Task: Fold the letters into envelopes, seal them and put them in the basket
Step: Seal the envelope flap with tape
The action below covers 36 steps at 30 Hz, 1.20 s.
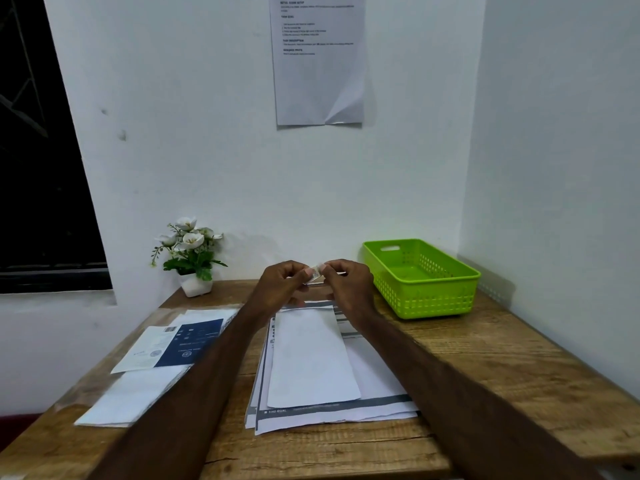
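Note:
A white envelope lies lengthwise on a stack of printed letters in the middle of the wooden table. Above its far end, my left hand and my right hand are raised together. Both pinch a small pale sticker or stamp between fingertips. The green plastic basket stands at the back right and looks empty.
A pile of envelopes in clear wrap with a blue-and-white printed sheet lies at the left. A small potted flower stands at the back left by the wall. A printed notice hangs on the wall. The table sits in a corner.

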Each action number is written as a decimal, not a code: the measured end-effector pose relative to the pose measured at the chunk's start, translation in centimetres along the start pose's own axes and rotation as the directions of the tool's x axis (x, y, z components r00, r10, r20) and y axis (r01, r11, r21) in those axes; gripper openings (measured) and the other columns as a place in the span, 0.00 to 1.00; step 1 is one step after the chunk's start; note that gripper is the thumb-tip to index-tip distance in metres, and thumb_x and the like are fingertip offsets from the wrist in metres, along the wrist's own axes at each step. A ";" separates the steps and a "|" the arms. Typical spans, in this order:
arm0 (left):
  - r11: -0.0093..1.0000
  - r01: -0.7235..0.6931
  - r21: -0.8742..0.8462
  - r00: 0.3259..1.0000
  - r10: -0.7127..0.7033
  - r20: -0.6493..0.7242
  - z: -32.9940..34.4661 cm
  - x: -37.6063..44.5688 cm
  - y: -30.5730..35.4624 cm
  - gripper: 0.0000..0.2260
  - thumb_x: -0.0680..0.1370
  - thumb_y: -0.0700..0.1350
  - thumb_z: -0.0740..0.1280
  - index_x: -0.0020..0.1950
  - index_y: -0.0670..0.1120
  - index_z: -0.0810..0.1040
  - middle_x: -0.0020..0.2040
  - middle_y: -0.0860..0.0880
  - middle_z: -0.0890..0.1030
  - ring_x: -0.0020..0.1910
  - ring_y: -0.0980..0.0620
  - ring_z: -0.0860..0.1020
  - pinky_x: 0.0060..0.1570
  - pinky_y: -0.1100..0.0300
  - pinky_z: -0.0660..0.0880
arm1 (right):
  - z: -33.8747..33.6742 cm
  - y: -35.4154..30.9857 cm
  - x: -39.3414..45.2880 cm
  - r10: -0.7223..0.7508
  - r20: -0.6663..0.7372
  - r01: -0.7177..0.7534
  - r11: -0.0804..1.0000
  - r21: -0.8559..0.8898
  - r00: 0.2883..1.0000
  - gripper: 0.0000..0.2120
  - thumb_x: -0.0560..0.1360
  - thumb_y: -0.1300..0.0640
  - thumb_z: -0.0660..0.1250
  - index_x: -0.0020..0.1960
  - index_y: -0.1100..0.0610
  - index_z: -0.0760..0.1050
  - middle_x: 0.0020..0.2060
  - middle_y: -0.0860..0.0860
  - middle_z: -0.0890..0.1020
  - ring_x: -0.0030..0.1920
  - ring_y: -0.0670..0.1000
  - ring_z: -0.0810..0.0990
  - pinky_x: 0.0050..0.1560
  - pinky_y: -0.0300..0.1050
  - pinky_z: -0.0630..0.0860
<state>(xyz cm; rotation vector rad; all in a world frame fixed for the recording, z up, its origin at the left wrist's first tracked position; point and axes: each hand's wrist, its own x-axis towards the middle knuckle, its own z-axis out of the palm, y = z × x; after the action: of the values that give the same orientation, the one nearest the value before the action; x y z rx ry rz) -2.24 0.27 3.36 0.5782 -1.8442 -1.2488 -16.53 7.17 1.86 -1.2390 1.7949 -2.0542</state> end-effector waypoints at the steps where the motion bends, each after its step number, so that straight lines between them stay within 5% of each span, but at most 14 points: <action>1: 1.000 0.000 0.003 1.000 0.000 0.003 0.0 0.0 -0.1 0.10 0.79 0.49 0.72 0.52 0.43 0.84 0.46 0.43 0.85 0.44 0.51 0.84 0.37 0.56 0.81 | 0.0 0.0 0.0 0.005 -0.007 -0.005 1.000 0.004 1.000 0.06 0.71 0.51 0.73 0.40 0.54 0.85 0.33 0.47 0.86 0.38 0.50 0.86 0.40 0.58 0.84; 7: 1.000 0.002 0.014 1.000 -0.002 0.007 -0.1 0.3 -0.3 0.09 0.80 0.48 0.71 0.54 0.42 0.84 0.50 0.39 0.84 0.44 0.52 0.83 0.38 0.53 0.83 | -0.1 -0.3 0.0 0.078 -0.020 -0.077 0.995 0.065 0.997 0.06 0.72 0.55 0.72 0.38 0.54 0.84 0.33 0.50 0.86 0.39 0.55 0.87 0.39 0.60 0.84; 10: 1.000 -0.004 0.029 1.000 0.004 0.016 -0.1 0.3 -0.4 0.09 0.80 0.47 0.71 0.54 0.42 0.83 0.51 0.38 0.84 0.44 0.53 0.82 0.37 0.54 0.83 | -0.2 -0.8 0.0 0.162 -0.026 -0.156 0.976 0.155 0.986 0.05 0.75 0.60 0.71 0.40 0.56 0.84 0.37 0.56 0.87 0.40 0.58 0.87 0.33 0.53 0.84; 16: 0.999 0.002 0.045 0.999 -0.004 0.040 -0.2 0.3 -0.4 0.09 0.80 0.48 0.70 0.55 0.43 0.83 0.51 0.39 0.84 0.45 0.53 0.82 0.39 0.51 0.84 | -0.4 -1.5 -0.2 0.327 0.001 -0.307 0.886 0.347 0.945 0.05 0.79 0.64 0.66 0.50 0.63 0.81 0.40 0.57 0.85 0.33 0.49 0.84 0.28 0.43 0.79; 23: 0.975 -0.026 0.219 0.999 0.031 -0.017 -1.2 0.9 -1.2 0.07 0.80 0.49 0.71 0.51 0.47 0.84 0.47 0.46 0.85 0.46 0.51 0.83 0.41 0.48 0.84 | -1.0 -1.7 -0.2 0.417 0.025 -0.376 0.791 0.483 0.909 0.04 0.80 0.65 0.64 0.47 0.60 0.77 0.38 0.56 0.83 0.27 0.47 0.82 0.22 0.40 0.77; 27: 0.792 -0.015 0.610 0.973 0.152 -0.173 -2.6 1.6 -2.5 0.07 0.79 0.53 0.70 0.50 0.52 0.85 0.53 0.57 0.86 0.49 0.54 0.83 0.49 0.56 0.79 | -1.2 -1.5 -0.1 0.402 0.001 -0.359 0.818 0.450 0.916 0.04 0.80 0.64 0.67 0.47 0.60 0.78 0.38 0.55 0.83 0.27 0.47 0.81 0.22 0.40 0.77; 36: 0.349 0.203 0.915 0.954 0.141 -0.266 -4.6 1.8 -4.4 0.10 0.80 0.47 0.69 0.60 0.51 0.85 0.55 0.47 0.85 0.59 0.46 0.79 0.50 0.53 0.77 | -0.7 -1.1 -0.5 0.376 0.023 -0.358 0.859 0.367 0.926 0.02 0.78 0.63 0.69 0.46 0.60 0.79 0.39 0.56 0.84 0.32 0.50 0.81 0.26 0.42 0.79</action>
<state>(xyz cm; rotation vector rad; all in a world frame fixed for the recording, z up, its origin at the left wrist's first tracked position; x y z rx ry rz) 0.28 -5.29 0.82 1.3458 -2.1434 0.1163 -16.22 8.34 2.66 -0.6855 1.4325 -2.0728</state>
